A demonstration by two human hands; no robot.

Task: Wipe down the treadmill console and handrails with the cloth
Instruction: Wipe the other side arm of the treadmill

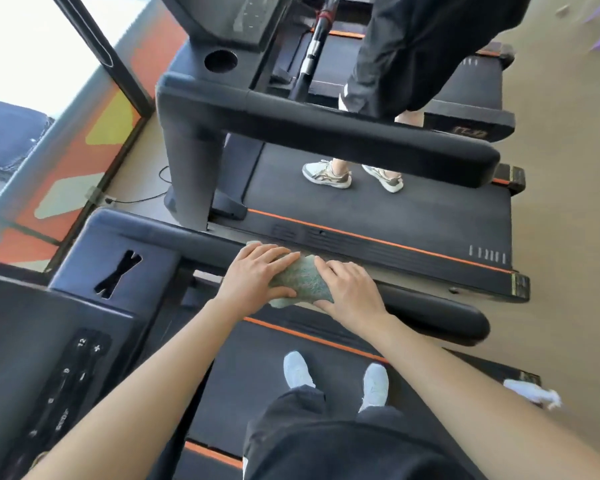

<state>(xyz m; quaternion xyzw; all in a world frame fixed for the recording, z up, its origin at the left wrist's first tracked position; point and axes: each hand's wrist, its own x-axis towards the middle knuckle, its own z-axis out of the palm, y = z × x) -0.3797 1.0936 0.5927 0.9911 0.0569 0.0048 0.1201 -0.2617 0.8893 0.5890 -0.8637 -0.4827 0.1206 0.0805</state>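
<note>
A pale green cloth (300, 280) is wrapped over the black handrail (440, 315) of my treadmill, near its middle. My left hand (255, 277) presses on the cloth's left part with fingers spread over it. My right hand (352, 292) grips the cloth's right part and the rail under it. The treadmill console (49, 344), dark with button rows, fills the lower left. The handrail's padded end sticks out to the right of my hands, uncovered.
A second treadmill (378, 216) stands just beyond, with another person's legs and shoes (328, 174) on its belt and its own thick handrail (361, 133). My own shoes stand on the belt (257, 368) below. A white object (534, 393) lies at the right edge.
</note>
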